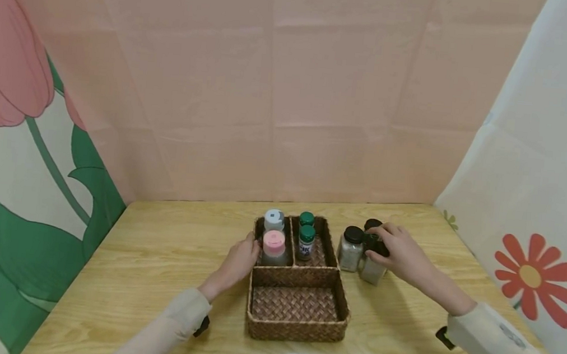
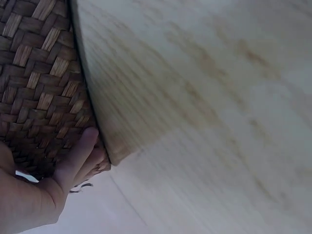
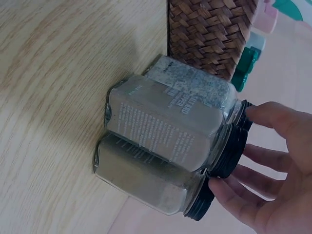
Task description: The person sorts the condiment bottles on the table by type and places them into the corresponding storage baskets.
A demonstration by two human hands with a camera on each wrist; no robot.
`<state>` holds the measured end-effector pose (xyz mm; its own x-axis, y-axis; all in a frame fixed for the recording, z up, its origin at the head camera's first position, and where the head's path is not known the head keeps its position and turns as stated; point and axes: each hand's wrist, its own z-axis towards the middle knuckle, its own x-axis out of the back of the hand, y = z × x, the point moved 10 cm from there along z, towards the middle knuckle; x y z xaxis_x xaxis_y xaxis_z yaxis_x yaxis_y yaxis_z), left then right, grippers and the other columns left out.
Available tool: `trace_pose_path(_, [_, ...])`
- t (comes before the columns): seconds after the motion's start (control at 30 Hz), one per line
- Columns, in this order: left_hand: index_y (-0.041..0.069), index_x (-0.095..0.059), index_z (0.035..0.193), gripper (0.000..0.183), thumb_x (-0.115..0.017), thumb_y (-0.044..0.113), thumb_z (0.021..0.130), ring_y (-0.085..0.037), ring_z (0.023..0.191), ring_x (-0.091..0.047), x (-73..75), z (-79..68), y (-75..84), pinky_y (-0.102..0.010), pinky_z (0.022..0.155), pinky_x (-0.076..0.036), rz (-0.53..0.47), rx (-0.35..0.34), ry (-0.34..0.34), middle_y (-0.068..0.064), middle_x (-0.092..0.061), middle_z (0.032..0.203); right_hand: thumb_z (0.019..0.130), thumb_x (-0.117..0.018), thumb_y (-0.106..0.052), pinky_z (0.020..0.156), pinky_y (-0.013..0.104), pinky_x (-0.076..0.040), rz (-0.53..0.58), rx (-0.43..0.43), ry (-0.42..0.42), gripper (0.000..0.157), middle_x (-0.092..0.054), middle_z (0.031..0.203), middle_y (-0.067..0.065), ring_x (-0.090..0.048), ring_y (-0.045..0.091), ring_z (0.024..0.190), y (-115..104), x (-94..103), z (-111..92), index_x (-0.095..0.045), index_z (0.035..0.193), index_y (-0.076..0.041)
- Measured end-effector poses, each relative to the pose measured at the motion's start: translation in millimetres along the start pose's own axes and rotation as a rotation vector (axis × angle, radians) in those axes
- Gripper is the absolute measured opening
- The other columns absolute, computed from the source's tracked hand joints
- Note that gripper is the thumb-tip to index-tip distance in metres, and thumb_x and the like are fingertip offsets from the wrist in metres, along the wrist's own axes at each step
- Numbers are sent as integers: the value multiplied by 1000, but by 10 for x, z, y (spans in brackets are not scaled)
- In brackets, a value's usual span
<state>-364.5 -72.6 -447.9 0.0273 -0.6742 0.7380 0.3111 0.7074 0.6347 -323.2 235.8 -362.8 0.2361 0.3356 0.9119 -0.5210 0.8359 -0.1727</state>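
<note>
- From where I stand, the near jar (image 1: 373, 270) is just right of the basket (image 1: 297, 330), beside its back half; lid uppermost, long axis running up from base to lid, top leaning slightly away from the basket in the head view.
- A printed side of that jar faces the right wrist camera. I cannot tell whether its base touches the counter (image 1: 174, 263).
- The right hand (image 1: 403, 254) is over it, right of the basket: thumb and fingers spread round the black lid, a moderately wide grip. I cannot tell whether it pinches.
- Between the near jar and the basket stands the grey jar (image 1: 350, 256), upright, so it blocks the straight way across to the woven wall.
- The back jar (image 1: 373, 224) sits on the near jar's other side, farther from the basket, its black lid up too.
- At the basket's left wall is the left hand (image 1: 242, 259), fingers stretched against the weave.
- Inside the basket's back left compartment, the white-capped bottle (image 1: 274, 219) stands behind the pink-capped bottle (image 1: 274, 243); its back right compartment holds two green-capped bottles (image 1: 306, 242), one behind the other, caps up.
</note>
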Motion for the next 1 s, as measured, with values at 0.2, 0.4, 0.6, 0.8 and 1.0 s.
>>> trace_pose_path(0.2, [-13, -36, 143, 46, -43, 11, 105, -17, 60, -55, 48, -31, 11, -34, 55, -49, -56, -18, 77, -7, -57, 72, 82, -82, -12, 80, 56, -48, -25, 20, -5, 35, -61, 108, 19, -56, 40, 96, -17, -9, -21, -68, 111, 2])
trace_pose_path(0.4, [0, -39, 148, 45, -45, 14, 106, -30, 76, -67, 66, -52, -36, -35, 59, -53, -187, -10, 78, -21, -67, 89, 75, -87, -8, 81, 55, -47, -73, 61, 9, 37, -65, 103, 19, -59, 39, 91, -29, -4, -32, -71, 106, 3])
trace_pose_path(0.6, [5, -50, 143, 42, -51, 17, 104, -38, 106, -65, 122, -58, -103, -46, 82, -55, -229, -6, 125, -28, -61, 125, 71, -88, -7, 84, 58, -45, -101, 91, -13, 40, -67, 96, 17, -61, 38, 89, -60, -9, -27, -72, 106, 2])
trace_pose_path(0.8, [3, -54, 141, 42, -55, 15, 101, -36, 97, -69, 176, -67, -88, -38, 72, -58, -260, -18, 149, -28, -62, 123, 71, -88, -7, 76, 51, -51, -80, 75, -38, 41, -66, 96, 16, -63, 33, 83, -70, -11, -27, -71, 107, 2])
trace_pose_path(1.0, [4, -55, 141, 43, -58, 12, 99, -36, 97, -69, 164, -65, -145, -32, 63, -57, -347, 7, 129, -29, -62, 122, 75, -86, -8, 62, 42, -54, -60, 20, -88, 41, -64, 101, 17, -64, 27, 72, -48, -64, -65, -68, 111, 2])
